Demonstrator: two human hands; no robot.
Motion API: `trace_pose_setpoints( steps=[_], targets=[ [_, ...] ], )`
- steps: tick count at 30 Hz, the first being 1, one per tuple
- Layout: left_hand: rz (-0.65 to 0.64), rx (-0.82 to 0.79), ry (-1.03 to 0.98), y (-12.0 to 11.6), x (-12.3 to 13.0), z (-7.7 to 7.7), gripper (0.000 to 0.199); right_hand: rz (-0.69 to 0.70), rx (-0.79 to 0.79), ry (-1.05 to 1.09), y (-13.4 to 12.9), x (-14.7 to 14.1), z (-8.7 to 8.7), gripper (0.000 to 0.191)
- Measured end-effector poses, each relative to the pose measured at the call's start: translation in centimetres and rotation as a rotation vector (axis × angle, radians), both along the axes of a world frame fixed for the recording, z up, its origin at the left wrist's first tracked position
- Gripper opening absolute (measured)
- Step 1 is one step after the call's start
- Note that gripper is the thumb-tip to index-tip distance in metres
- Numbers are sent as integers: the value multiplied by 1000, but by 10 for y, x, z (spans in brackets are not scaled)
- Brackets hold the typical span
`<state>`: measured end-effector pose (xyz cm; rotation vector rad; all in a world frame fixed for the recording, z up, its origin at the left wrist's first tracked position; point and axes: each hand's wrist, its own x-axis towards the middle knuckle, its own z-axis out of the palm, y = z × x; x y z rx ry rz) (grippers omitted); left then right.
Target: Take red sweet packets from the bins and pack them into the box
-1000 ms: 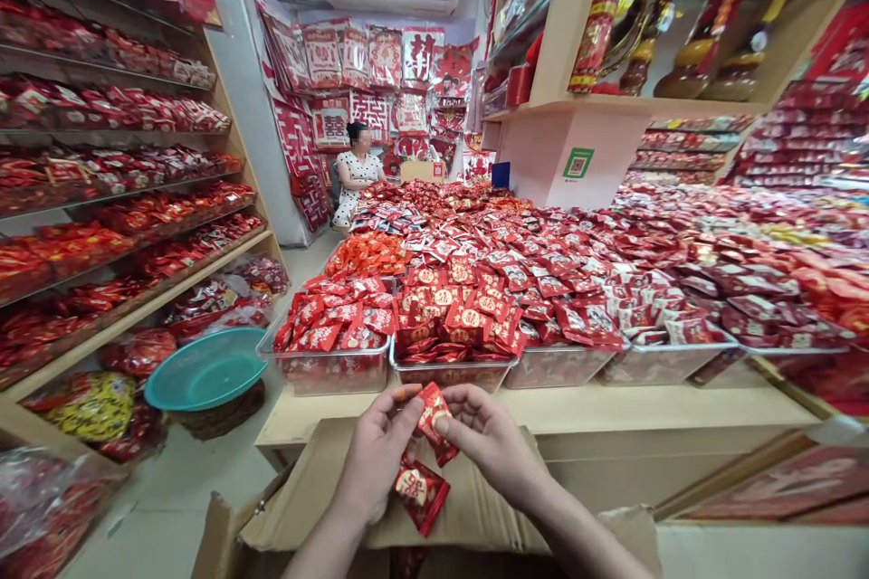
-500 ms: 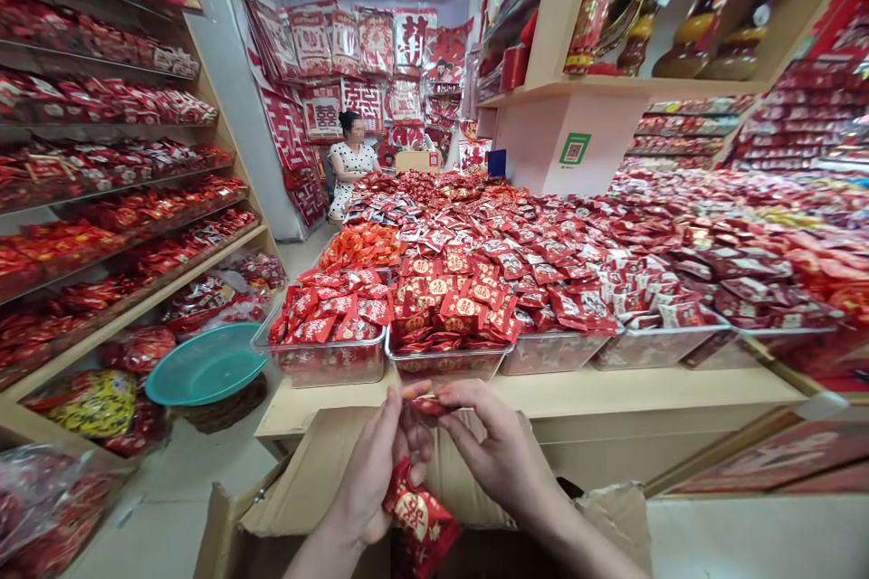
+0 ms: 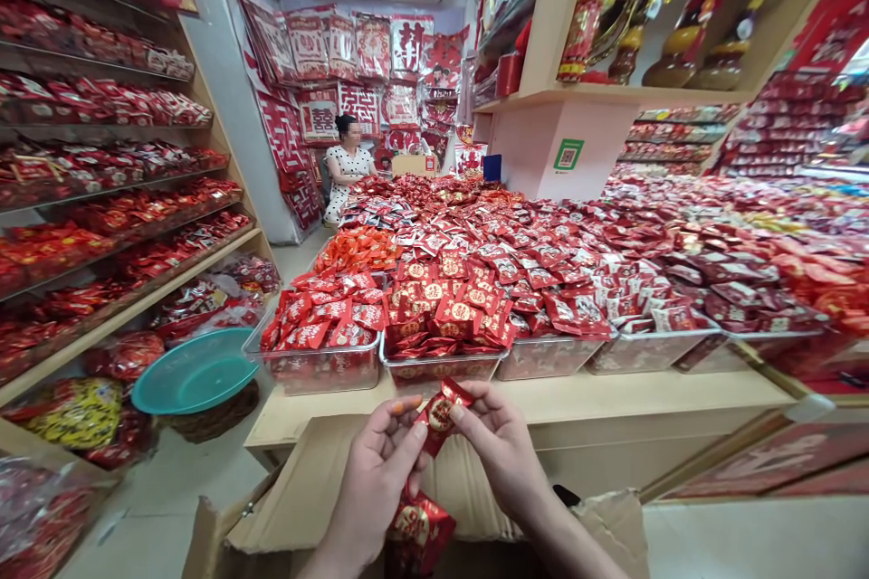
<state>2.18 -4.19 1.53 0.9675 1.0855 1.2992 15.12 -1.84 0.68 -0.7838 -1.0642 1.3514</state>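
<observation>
Between both hands is a small red candy packet (image 3: 438, 417) with a round gold emblem, tilted above the cardboard box (image 3: 312, 479). My left hand (image 3: 373, 484) is closed, its thumb pressing the packet's lower left side. My right hand (image 3: 499, 439) pinches the upper right side, thumb near the emblem. A second red packet (image 3: 422, 525) of the same look hangs under my left hand; whether it is joined to the first is hidden by the fingers. Just beyond stands a clear plastic bin (image 3: 444, 368) heaped with matching packets.
Other filled bins (image 3: 319, 366) line the wooden counter (image 3: 577, 398). Left of it, a teal basin (image 3: 196, 371) sits on a wicker basket. Shelves of red packets (image 3: 101, 167) rise at the left. A person in a dotted dress (image 3: 348, 167) is at the back.
The upper packet has come up into plain view, its emblem facing me, with both hands now on it. The lower packet still hangs beneath my left hand. The view has shifted slightly.
</observation>
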Motion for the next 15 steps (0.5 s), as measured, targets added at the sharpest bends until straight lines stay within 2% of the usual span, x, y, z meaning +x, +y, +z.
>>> trace_pose_setpoints(
  steps=[3,5,8,9,11,15],
  targets=[
    [-53,-17,64,1,-4,-5,29,20,18,-49,1,1,-8,18],
    [-50,-23,101,4,-9,-8,31,102,53,-110,1,4,-11,22],
    [55,-16,76,9,-20,-10,39,188,162,-289,7,18,-5,33],
    [96,-21,55,10,-24,-11,41,160,215,-378,12,25,1,31],
    [135,-54,19,12,-32,-14,44,14,324,-537,30,44,20,23],
    [200,-99,-18,15,-42,-30,45,-293,404,-655,95,77,64,27]
  ],
)
